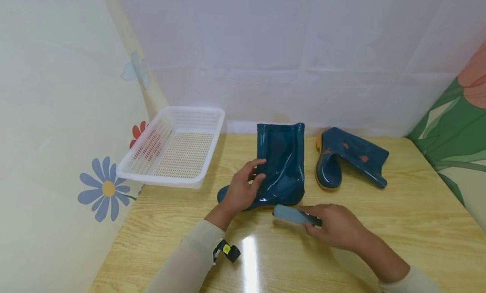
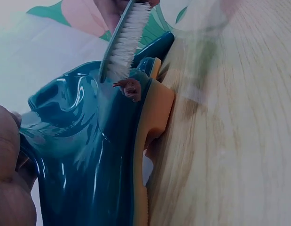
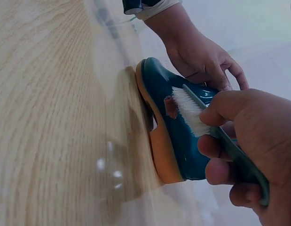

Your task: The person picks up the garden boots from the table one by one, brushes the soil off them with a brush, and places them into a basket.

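Note:
A dark teal rain boot (image 1: 281, 162) with an orange sole lies on its side, toe to the left. At the front of its ankle my left hand (image 1: 241, 186) holds it, fingers and thumb bent against the rubber. My right hand (image 1: 334, 225) grips the handle of a scrub brush (image 1: 290, 214) beside the heel. White bristles of the brush (image 3: 190, 113) meet the boot's side near a reddish-brown smear (image 3: 170, 107); the left wrist view has this smear (image 2: 131, 88) just above the sole. Part of the boot is hidden behind my left hand.
A second teal boot (image 1: 351, 151) with several brown spots lies to the right. On the left stands a white perforated plastic basket (image 1: 201, 181). The wooden table (image 1: 171, 242) ends at a white cloth backdrop (image 1: 265, 52) behind the boots.

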Demonstrator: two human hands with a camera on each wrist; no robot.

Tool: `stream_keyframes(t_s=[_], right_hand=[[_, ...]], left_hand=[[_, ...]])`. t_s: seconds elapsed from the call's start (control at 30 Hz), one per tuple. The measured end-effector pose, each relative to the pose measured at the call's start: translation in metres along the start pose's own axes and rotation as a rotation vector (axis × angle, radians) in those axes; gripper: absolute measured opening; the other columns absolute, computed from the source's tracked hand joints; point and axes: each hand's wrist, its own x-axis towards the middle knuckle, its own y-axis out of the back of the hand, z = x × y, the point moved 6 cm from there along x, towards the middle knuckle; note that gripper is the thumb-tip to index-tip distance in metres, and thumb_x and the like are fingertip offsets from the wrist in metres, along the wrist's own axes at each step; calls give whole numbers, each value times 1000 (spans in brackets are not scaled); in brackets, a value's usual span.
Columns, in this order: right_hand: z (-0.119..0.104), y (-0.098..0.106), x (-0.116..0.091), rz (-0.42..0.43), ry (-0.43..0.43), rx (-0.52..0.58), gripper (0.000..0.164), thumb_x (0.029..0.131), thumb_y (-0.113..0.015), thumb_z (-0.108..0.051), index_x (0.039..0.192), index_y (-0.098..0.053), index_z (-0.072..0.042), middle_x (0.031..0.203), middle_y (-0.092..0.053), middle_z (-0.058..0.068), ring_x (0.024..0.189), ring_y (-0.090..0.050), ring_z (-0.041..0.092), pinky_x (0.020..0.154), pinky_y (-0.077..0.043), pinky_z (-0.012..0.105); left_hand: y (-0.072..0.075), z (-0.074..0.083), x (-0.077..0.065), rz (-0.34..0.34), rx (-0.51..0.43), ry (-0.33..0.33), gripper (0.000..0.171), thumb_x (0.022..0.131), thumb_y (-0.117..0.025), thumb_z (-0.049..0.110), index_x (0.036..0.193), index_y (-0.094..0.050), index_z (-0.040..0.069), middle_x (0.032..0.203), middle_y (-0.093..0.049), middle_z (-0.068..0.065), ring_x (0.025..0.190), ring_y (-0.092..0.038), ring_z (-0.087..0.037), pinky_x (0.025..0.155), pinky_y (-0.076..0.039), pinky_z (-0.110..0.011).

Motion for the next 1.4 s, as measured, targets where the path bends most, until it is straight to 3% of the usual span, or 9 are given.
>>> stream_keyframes(t_s=[0.1,0.2,0.37,0.5,0.87,1.03,1.2,1.4], right_hand=[[2,-4,-2,-18,-30,2,43,95,-73,-30,136,-69,-17,98,-69,-12,70,-52,1,63,-48,24],[5,-6,-6,-14,-43,5,43,96,-72,-30,136,-68,-15,103,-71,-9,72,-54,1,65,-49,25],[8,-4,-14,58,-33,32,43,95,-73,-28,136,-68,-13,111,-73,-5,72,-53,2,63,-48,24],[10,-1,-19,122,-24,33,43,95,-74,-28,135,-69,-15,112,-73,-5,72,-51,1,62,-46,23],[15,-2,-25,169,-61,8,43,94,-76,-29,135,-69,-18,111,-74,-6,73,-51,-1,68,-51,27],[17,-4,-25,158,-85,9,44,94,-76,-29,136,-69,-18,107,-72,-10,72,-51,-1,67,-50,26],[17,-2,-25,166,-76,15,44,95,-75,-32,135,-69,-18,109,-73,-8,72,-50,-1,66,-49,26],[20,-3,-26,166,-102,-1,45,93,-77,-30,136,-69,-18,112,-73,-6,74,-51,0,68,-51,27]], left_hand=[[-3,-4,0,-8,31,-8,43,106,-57,11,148,-48,12,145,-54,-15,115,-65,-27,93,-55,-45],[-5,-9,0,-29,104,16,44,105,-58,8,147,-48,13,153,-46,-17,127,-57,-28,95,-54,-45],[-6,-14,-1,-82,191,124,40,105,-60,13,144,-53,15,163,-33,-14,146,-37,-29,107,-45,-48],[-6,-18,-3,-108,238,169,35,104,-61,16,139,-59,14,162,-35,-13,147,-35,-28,114,-36,-48],[-4,-17,-9,-140,383,78,23,102,-64,15,123,-71,8,142,-60,-15,127,-58,-33,101,-49,-51],[-4,-13,-12,-156,437,21,21,100,-66,15,119,-72,8,134,-66,-12,124,-60,-32,102,-47,-51],[-6,-13,-18,-212,537,5,23,98,-70,24,118,-73,13,139,-63,-11,129,-55,-35,105,-42,-55],[-11,-13,-28,-313,660,25,40,98,-70,43,132,-67,23,154,-48,-10,136,-46,-37,111,-36,-56]])
